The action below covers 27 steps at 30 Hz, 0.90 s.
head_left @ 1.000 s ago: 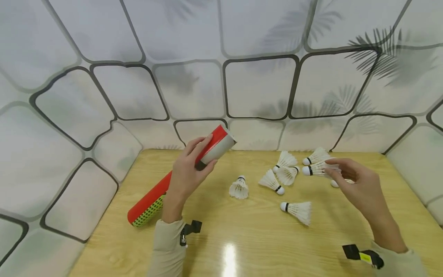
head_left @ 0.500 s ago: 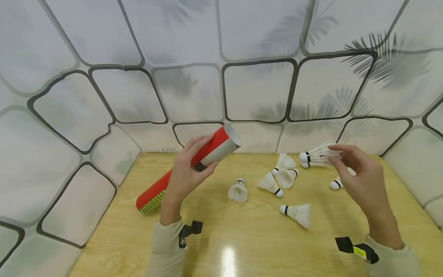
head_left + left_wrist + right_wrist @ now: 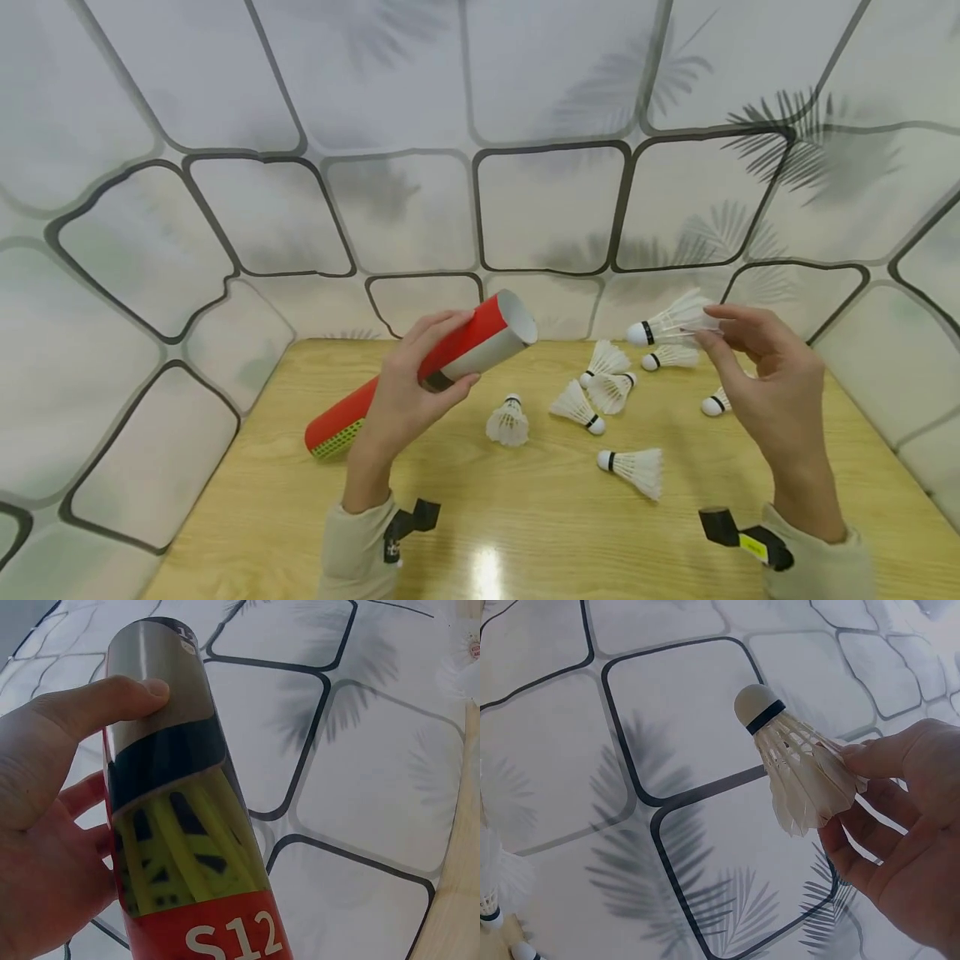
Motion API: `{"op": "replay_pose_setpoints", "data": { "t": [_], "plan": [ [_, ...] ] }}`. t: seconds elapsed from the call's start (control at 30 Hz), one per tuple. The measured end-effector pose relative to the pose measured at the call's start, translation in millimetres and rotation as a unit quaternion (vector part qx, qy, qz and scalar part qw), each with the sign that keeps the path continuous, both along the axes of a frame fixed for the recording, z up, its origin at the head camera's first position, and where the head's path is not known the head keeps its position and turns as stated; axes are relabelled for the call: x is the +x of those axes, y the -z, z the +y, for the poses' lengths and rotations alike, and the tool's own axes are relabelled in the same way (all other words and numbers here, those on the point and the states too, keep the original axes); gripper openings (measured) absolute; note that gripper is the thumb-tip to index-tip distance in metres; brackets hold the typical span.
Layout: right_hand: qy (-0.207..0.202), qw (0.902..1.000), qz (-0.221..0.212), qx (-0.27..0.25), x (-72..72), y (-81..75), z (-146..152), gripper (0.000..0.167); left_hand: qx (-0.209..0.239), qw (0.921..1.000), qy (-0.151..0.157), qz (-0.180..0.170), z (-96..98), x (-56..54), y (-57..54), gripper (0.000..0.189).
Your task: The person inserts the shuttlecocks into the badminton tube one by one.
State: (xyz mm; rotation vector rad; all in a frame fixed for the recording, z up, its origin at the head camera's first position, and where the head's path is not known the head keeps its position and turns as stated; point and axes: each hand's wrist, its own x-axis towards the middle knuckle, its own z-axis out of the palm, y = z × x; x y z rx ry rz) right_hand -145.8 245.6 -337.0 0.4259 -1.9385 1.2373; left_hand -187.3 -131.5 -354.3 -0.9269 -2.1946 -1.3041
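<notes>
My left hand (image 3: pixel 408 387) grips a red and silver shuttlecock tube (image 3: pixel 480 337) near its upper end. The tube tilts, its round open mouth facing up and to the right; its lower end is at the left over the table. In the left wrist view the thumb lies across the silver band of the tube (image 3: pixel 172 825), above the print "S12". My right hand (image 3: pixel 776 375) pinches a white feather shuttlecock (image 3: pixel 678 321) by its skirt, cork pointing left toward the tube. In the right wrist view this shuttlecock (image 3: pixel 802 765) hangs between thumb and fingers, apart from everything else.
Several shuttlecocks lie on the wooden table (image 3: pixel 420 533): one (image 3: pixel 508 423) near the tube, a cluster (image 3: pixel 607 383) in the middle, one nearer (image 3: pixel 633 471), one behind (image 3: pixel 671 357), and one (image 3: pixel 718 402) partly behind my right hand. A patterned wall (image 3: pixel 551 208) stands behind the table.
My right hand has lifted the shuttlecock off the group at the back right and moved it slightly left. The tube's mouth has turned more into view as my left hand tilted it.
</notes>
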Motion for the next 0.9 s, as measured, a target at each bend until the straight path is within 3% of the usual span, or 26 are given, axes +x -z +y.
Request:
{"op": "replay_pose_setpoints", "data": {
  "t": [0.37, 0.9],
  "plan": [
    [-0.022, 0.999, 0.033, -0.021, 2.2, -0.8, -11.4, 0.027, -0.036, 0.9993, 0.0, -0.002, 8.6, 3.6, 7.9, 0.068],
    [-0.021, 0.9984, 0.052, -0.002, 4.6, 0.5, -24.3, 0.024, -0.041, 0.9991, 0.009, 0.006, 15.9, 10.3, 5.3, 0.068]
  ]
}}
